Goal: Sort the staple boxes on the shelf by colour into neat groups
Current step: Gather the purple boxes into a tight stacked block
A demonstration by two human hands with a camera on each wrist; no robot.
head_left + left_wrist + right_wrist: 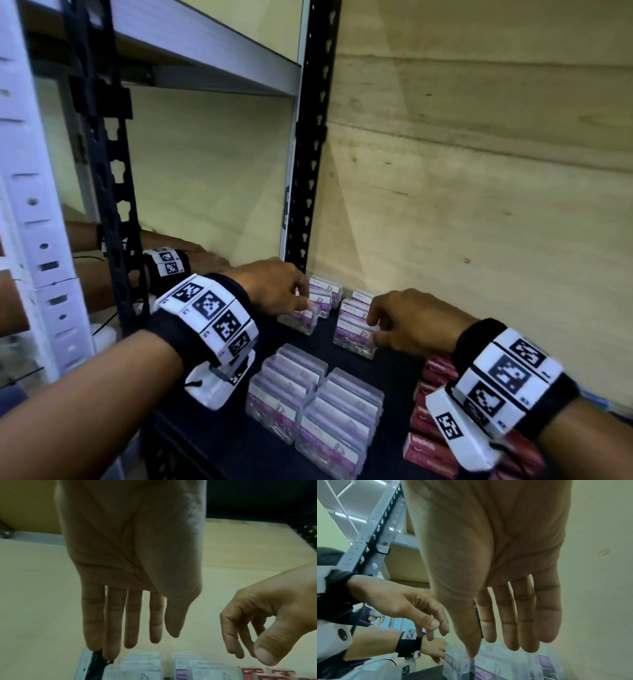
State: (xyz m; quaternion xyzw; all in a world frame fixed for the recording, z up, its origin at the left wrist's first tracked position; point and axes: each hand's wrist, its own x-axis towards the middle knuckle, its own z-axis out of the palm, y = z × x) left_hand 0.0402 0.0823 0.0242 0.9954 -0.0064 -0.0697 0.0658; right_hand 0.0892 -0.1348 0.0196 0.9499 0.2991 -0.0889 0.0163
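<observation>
Clear boxes with purple labels stand in two short rows at the back of the dark shelf (239,438). My left hand (303,303) reaches down onto the left row (320,298). In the left wrist view its fingers (130,628) are straight, their tips just above the boxes (142,664). Over the right row (352,334) my right hand (373,325) hovers with straight fingers, and its thumb tip (471,651) meets a clear box (488,669). Neither hand holds anything. Two longer rows of clear purple boxes (308,404) stand nearer me. Red boxes (431,421) lie at the right, partly hidden by my right wrist.
A black slotted upright (308,171) stands at the shelf's back left corner, and a plywood wall (479,171) closes the back. An upper shelf (205,51) hangs overhead. Another person's hand (191,253) with a marker band works on the neighbouring shelf, left of the near upright.
</observation>
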